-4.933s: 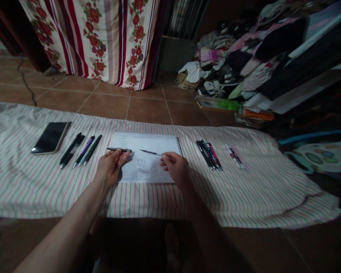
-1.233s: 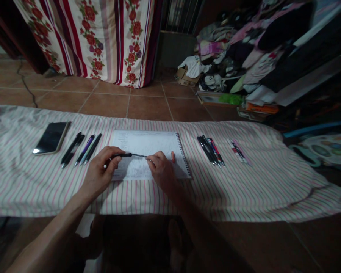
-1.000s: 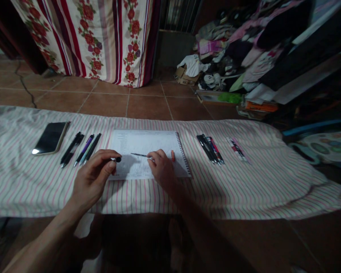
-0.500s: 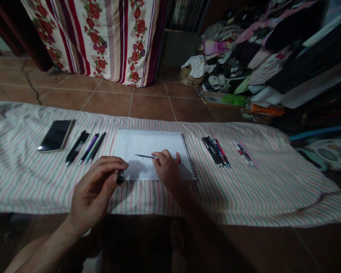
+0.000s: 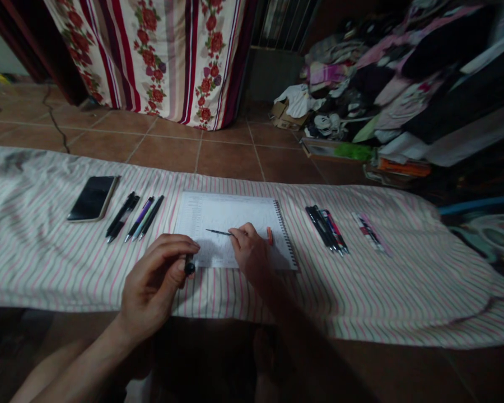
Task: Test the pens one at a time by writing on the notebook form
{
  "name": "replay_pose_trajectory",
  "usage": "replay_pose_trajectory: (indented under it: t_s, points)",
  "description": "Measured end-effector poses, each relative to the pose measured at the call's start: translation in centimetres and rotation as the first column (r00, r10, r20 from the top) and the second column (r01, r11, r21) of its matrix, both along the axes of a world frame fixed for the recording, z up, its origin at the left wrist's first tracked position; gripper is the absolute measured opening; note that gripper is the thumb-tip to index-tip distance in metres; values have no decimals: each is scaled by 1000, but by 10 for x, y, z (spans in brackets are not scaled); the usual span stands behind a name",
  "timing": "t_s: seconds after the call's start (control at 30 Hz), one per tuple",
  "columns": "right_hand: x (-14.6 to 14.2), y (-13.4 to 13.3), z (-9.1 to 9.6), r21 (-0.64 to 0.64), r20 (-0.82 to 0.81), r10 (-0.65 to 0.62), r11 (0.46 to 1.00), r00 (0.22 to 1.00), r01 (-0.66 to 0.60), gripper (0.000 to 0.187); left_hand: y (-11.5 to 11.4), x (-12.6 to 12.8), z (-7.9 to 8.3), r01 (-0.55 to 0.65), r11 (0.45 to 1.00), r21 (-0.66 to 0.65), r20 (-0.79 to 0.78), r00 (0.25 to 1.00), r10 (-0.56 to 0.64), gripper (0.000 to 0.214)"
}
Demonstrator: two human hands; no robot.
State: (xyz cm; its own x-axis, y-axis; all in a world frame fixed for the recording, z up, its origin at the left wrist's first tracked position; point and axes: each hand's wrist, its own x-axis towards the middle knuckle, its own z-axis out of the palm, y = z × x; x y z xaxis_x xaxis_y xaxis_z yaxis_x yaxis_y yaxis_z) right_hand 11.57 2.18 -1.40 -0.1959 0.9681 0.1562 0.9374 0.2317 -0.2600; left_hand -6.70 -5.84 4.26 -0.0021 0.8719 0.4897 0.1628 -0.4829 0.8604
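Note:
My left hand pinches a short dark pen barrel between thumb and fingers, with its round end turned towards me. It is held in front of the near left corner of a spiral notebook. My right hand is closed on the back end of a thin pen refill, its tip pointing left over the page. Close to that hand, a small orange and black piece rests on the notebook near the spiral. The refill's back end is hidden by my fingers.
Left of the notebook lie several pens and a phone. To the right are more pens and a white and pink group of slim items. A striped cloth lies under everything. Beyond are a floral curtain and piled clothes.
The view has shifted slightly, so everything sits further right. My left hand with the pen barrel has come a little closer to my right hand. Both grips look the same.

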Motion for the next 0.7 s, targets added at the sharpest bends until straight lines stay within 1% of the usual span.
replay_pose_trajectory:
  t_s: [0.2, 0.33, 0.5, 0.7]
  points:
    - [-2, 1, 0, 34, 44, 10, 999, 999, -11, 23, -1, -2, -4, -4, 1000, -2, -11, 1000, 4, 23]
    - [-3, 3, 0, -15, 47, 41, 999, 998, -40, 23, -1, -3, -4, -24, 1000, 2, -13, 1000, 24, 23]
    - [-4, 5, 0, -3, 60, 46, 999, 997, -46, 24, -2, 0, -2, -8, 1000, 10, 31, 999, 8, 24]
    - [-4, 7, 0, -31, 48, 60, 998, 997, -58, 24, -1, 1, -2, -26, 999, 22, 42, 999, 25, 24]
